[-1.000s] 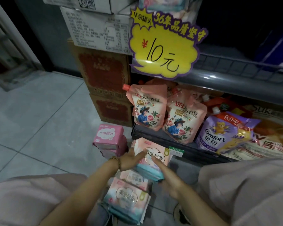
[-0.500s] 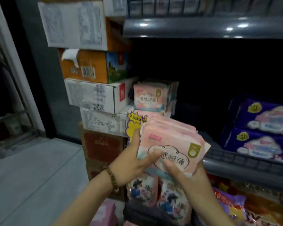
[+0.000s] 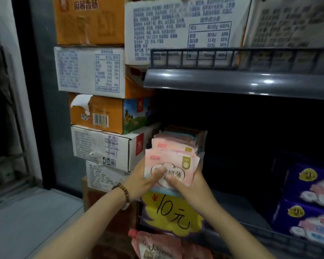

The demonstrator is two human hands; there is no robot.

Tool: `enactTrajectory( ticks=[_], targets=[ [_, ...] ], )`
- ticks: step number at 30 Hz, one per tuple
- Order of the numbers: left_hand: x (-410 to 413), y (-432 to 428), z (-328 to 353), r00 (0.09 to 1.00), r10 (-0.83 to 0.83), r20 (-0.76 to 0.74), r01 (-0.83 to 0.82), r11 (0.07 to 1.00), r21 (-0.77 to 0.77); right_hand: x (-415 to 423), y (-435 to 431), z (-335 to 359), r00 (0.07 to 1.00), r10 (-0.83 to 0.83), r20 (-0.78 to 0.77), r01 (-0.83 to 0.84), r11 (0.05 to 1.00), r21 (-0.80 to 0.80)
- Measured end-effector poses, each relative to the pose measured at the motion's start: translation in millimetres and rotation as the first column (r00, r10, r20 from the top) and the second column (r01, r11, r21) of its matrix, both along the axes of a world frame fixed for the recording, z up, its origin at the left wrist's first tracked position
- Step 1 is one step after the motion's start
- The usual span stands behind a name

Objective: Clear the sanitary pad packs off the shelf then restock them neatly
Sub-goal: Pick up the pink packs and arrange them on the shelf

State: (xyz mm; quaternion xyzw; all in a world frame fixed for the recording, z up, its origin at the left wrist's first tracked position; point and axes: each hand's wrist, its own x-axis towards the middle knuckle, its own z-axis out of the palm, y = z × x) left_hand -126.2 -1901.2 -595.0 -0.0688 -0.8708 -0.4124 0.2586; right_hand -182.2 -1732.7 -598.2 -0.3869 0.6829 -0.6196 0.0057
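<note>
Slipping is the main risk. The packs (image 3: 171,165) are a loose bundle of several, pinched only at their lower front, and their film looks slick. If one side eases off first, the back ones may fan out or drop over the shelf (image 3: 241,208) edge onto the tag (image 3: 172,212) and the pouch (image 3: 153,245) below. Pushing in crooked could also catch the cartons (image 3: 105,144) just to the left, or knock the dim packs further back, and the row would end up ragged.

The bundle is at the left end of the dark shelf, at its front. The hands hide its bottom, so I cannot tell whether it rests on the shelf yet. It stands upright, top edge up, with the printed face toward the camera. The long axis of that face runs left to right, dipping slightly to the right, and the bundle stacks front to back into the shelf.

The left grip (image 3: 144,181) holds the lower left of the bundle, thumb across the front face. The right grip (image 3: 187,186) holds the lower right, thumb also on the face, with both thumbs nearly meeting at the middle. Blue packs (image 3: 310,202) sit well apart at the right.
</note>
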Motion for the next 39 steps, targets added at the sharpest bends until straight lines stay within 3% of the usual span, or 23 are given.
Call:
enactTrajectory(
  ticks=[7, 11, 16, 19, 21, 25, 29, 31, 34, 39],
  targets=[
    [-21.3, -20.8, -22.8, 0.993, 0.109, 0.043, -0.105, 0.99, -0.092, -14.6, -3.7, -7.2, 0.996, -0.087, -0.012, 0.087, 0.991, 0.1],
    [-5.6, -4.9, -26.3, 0.984, 0.174, -0.035, -0.175, 0.984, -0.023, -6.3, -0.9, -2.2, 0.99, -0.109, -0.093, 0.12, 0.985, 0.121],
    [11.9, 12.7, -25.9, 0.984, 0.174, -0.027, -0.172, 0.982, 0.08, 3.1, 9.0, 1.3, 0.999, 0.046, -0.012, -0.045, 0.997, 0.066],
    [7.8, 7.2, -23.5, 0.997, 0.078, 0.018, -0.079, 0.988, 0.134, 1.0, 14.4, 6.2, 0.997, 0.061, 0.052, -0.066, 0.992, 0.107],
    [6.2, 4.0, -17.1, 0.998, 0.027, 0.057, -0.035, 0.99, 0.139, -6.0, 18.8, 8.6, 0.994, 0.037, 0.098, -0.048, 0.993, 0.112],
    [9.6, 7.3, -7.5, 0.988, 0.075, 0.134, -0.093, 0.987, 0.13, -13.6, 28.1, 13.8, 0.993, -0.067, 0.098, 0.054, 0.991, 0.126],
    [12.9, 5.5, -11.7, 0.975, 0.192, 0.114, -0.195, 0.981, 0.022, -18.7, 54.1, 25.1, 0.987, -0.129, 0.094, 0.131, 0.991, -0.015],
    [16.1, 9.2, -13.0, 0.967, 0.253, 0.025, -0.252, 0.967, -0.043, -22.4, 70.2, 31.4, 0.983, -0.139, 0.121, 0.155, 0.979, -0.13],
    [19.9, 19.4, -14.9, 0.952, 0.29, -0.094, -0.303, 0.932, -0.198, -27.8, 88.6, 35.2, 0.982, -0.14, 0.13, 0.162, 0.972, -0.171],
    [11.8, 26.2, -18.8, 0.935, 0.354, 0.002, -0.314, 0.833, -0.455, -30.7, 106.1, 37.3, 0.976, -0.177, 0.128, 0.2, 0.959, -0.202]
  ],
)
